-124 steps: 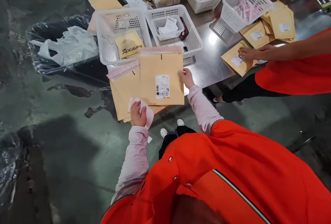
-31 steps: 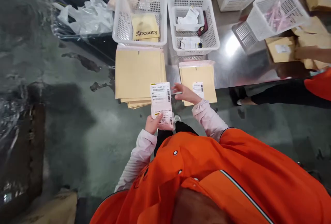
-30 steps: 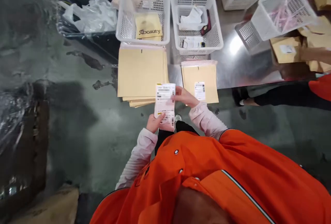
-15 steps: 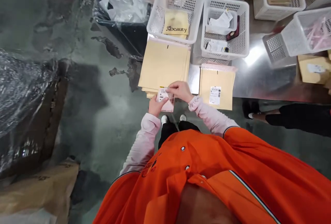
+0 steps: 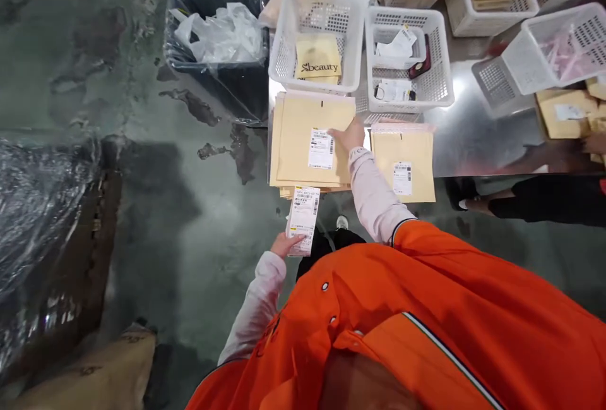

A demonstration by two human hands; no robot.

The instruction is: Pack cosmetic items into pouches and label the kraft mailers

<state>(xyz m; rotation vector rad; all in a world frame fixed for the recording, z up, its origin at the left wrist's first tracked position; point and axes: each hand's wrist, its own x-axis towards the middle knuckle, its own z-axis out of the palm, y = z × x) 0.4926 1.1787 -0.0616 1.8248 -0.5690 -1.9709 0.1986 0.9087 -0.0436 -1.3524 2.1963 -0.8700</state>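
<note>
My left hand [image 5: 285, 244], its thumb over the lower end, grips a stack of printed shipping labels [image 5: 303, 213] in front of the table edge. A single shipping label [image 5: 320, 156] lies against the top padded envelope [image 5: 294, 138] of a pile. At that label's upper right corner, my right hand [image 5: 349, 134] has its fingers closed, and part of them is hidden. To the right rests another padded envelope [image 5: 386, 163] that bears a label [image 5: 402, 178].
White baskets [image 5: 273, 50] stand behind the envelopes, one with "beauty" packets [image 5: 318, 55]. A black lined bin [image 5: 227, 84] of plastic is at left. More baskets [image 5: 514, 26] and envelopes fill the table's right [image 5: 466, 138]. Another person's dark-clothed leg [image 5: 534, 201] is at right.
My right hand has moved from the label stack up to the top envelope, where a label now lies. My left hand has drawn lower with the stack. The envelope pile sits shifted rightward.
</note>
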